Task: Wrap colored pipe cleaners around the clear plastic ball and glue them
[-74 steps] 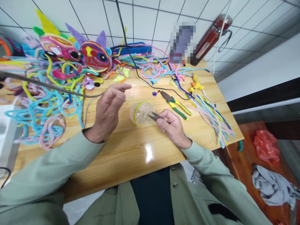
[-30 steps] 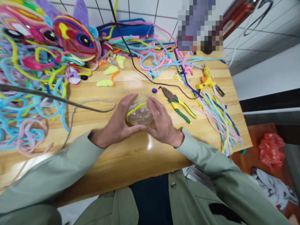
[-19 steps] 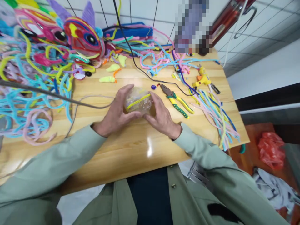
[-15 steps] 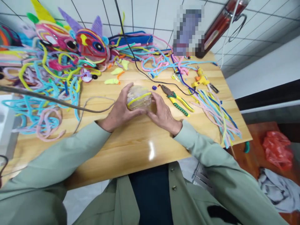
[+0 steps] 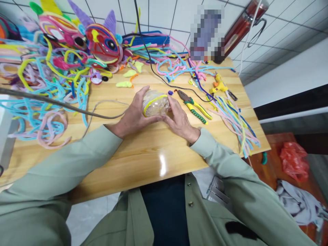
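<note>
Between both hands I hold a rounded, see-through plastic piece (image 5: 156, 106) just above or on the wooden table; which of the two I cannot tell. A yellow pipe cleaner (image 5: 151, 101) curves across its surface. My left hand (image 5: 135, 114) wraps its left side, and my right hand (image 5: 178, 118) grips its right side, the thumbs near each other in front. Right of my right hand lie pliers (image 5: 194, 107) with green and yellow handles. A small dark blue coil (image 5: 170, 92) rests just beyond my right fingertips.
Tangled pipe cleaners (image 5: 58, 85) cover the left side, with two colourful animal masks (image 5: 104, 42) behind. At right are a yellow glue gun (image 5: 217, 87) and a pipe cleaner bundle (image 5: 235, 119). A dark cable (image 5: 151, 65) crosses the table. A red thermos (image 5: 241, 29) stands at the back.
The view has shifted slightly. Both hands keep their hold on the clear plastic piece, which is tilted a little differently, with the yellow pipe cleaner showing more of a curve.
</note>
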Motion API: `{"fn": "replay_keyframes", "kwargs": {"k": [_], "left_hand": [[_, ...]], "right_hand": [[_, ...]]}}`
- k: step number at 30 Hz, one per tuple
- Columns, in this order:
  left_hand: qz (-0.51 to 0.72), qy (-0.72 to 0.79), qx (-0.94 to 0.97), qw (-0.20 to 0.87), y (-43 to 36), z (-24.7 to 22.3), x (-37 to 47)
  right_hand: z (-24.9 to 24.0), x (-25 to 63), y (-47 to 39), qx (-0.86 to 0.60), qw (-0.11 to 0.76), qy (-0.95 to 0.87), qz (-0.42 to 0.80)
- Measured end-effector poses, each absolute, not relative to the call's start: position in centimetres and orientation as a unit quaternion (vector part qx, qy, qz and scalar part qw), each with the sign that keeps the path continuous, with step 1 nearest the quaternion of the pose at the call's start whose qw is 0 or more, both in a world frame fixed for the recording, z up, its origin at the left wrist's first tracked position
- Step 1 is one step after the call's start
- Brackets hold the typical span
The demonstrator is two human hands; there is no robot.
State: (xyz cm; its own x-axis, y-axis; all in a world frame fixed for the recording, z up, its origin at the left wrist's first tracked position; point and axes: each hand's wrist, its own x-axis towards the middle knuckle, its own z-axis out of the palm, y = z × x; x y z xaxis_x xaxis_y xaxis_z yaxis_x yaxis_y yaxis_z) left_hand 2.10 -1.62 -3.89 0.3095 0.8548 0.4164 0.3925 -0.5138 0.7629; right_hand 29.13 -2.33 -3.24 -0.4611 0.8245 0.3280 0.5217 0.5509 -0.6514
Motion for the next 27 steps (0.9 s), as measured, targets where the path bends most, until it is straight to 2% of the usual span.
{"fn": "replay_keyframes", "kwargs": {"k": [11,16,23,27], "left_hand": [[0.441,0.394,0.773,0.229,-1.7,-3.7,0.9],[0.465,0.391,0.772,0.189,-2.0,-4.0,0.8],[0.445,0.447,0.763,0.140,-2.3,-4.1,0.6],[0.438,0.404,0.791,0.138,-2.1,-3.8,0.7]], "right_hand": [[-2.8,28.6,-2.9,-0.413,0.285,-0.836,0.221],[0.2,30.0,-3.3,-0.414,0.309,-0.838,0.177],[8.0,40.9,-0.1,-0.590,0.346,-0.719,0.125],[9.6,47.8,2.0,-0.690,0.315,-0.645,0.093]]}}
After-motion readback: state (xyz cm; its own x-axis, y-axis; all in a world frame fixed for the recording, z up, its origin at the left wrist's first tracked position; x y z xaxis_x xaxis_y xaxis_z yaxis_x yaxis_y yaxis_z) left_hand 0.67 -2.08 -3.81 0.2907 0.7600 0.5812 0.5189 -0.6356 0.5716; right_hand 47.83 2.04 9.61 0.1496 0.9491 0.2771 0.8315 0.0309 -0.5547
